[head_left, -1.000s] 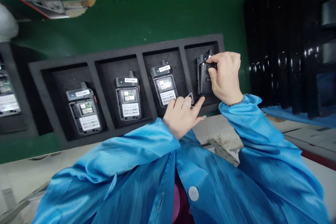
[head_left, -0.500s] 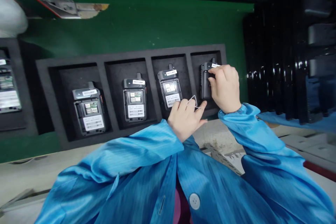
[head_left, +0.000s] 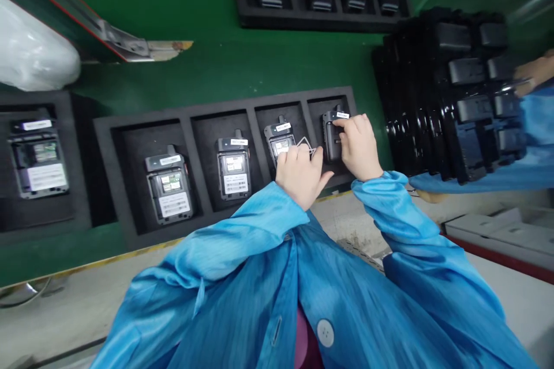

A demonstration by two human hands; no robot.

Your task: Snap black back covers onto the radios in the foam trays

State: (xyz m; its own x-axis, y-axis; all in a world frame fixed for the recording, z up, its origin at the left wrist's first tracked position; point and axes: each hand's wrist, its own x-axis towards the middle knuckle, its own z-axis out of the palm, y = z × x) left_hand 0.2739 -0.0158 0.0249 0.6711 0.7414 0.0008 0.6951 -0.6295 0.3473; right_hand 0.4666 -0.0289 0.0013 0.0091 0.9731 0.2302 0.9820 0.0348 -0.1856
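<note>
My left hand [head_left: 299,176] is closed on a small white-edged frame [head_left: 306,144], over the lower part of the third handheld device [head_left: 279,132]. With bent fingers my right hand [head_left: 360,147] touches the upper part of the rightmost device [head_left: 331,137], which has a dark back. All these devices lie in a black foam tray [head_left: 186,121] with four compartments. Two more, one on the left [head_left: 168,187] and one beside it [head_left: 234,168], show open backs with card slots and white barcode labels.
Another black tray [head_left: 80,155] with an open-backed device is at the far left. Behind stands a tray [head_left: 303,20] of dark devices. Stacked black plastic trays [head_left: 433,98] are at the right, beside another person's hand [head_left: 534,74]. A white plastic bag [head_left: 37,46] lies upper left.
The view has shifted, bringing more of the back tray and another person's hand into sight. My right fingers stay at the rightmost device, and my left hand still holds the white-edged frame.
</note>
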